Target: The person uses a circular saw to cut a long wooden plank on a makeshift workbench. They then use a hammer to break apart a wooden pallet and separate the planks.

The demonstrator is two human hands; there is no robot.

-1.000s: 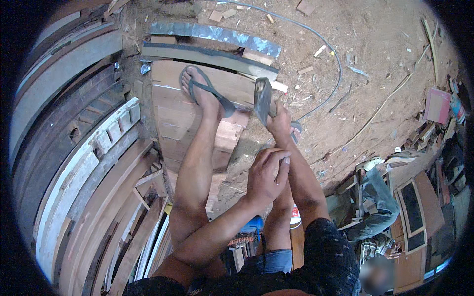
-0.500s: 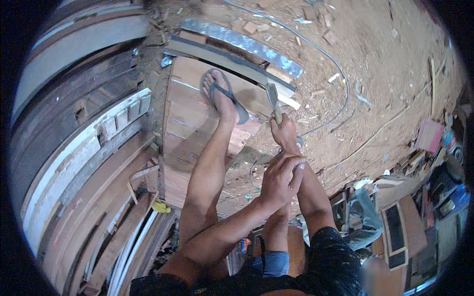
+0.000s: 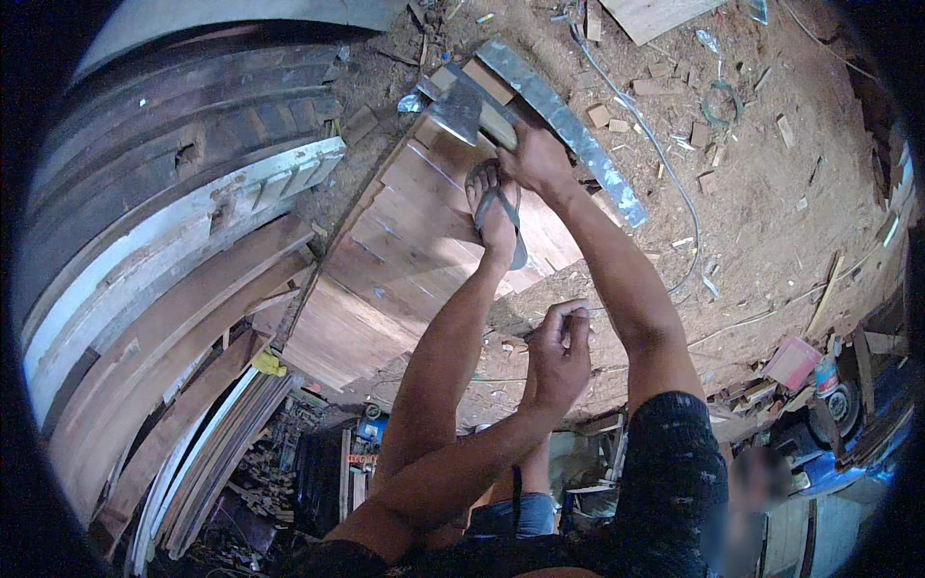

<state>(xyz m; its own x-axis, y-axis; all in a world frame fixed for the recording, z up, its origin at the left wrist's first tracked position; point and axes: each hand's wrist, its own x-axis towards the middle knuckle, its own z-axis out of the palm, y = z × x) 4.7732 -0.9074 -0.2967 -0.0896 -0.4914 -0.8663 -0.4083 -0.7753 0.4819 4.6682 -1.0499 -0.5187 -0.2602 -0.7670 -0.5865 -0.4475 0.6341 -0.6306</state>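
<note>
One dirt floor (image 3: pixel 742 222): spread across the middle and upper right.
Stacked boards (image 3: pixel 183 328): curving along the left side.
Plank panel (image 3: pixel 385 279): near the middle, between the boards and a long grey strip (image 3: pixel 578 144).
Foot (image 3: pixel 497 226): planted on the panel in a flip-flop (image 3: pixel 521 252).
Hatchet (image 3: pixel 462 114): over the panel's far end, its head just left of the holding fingers; whether it touches the wood, I cannot tell.
Right hand (image 3: pixel 535 159): fingers wrapped around the hatchet's handle.
Left hand (image 3: pixel 559 361): well apart from the hatchet, nearer the body; fingers curled narrow, thumb close, anything pinched between them impossible to make out.
Wood scraps (image 3: pixel 700 133): scattered beyond the strip.
</note>
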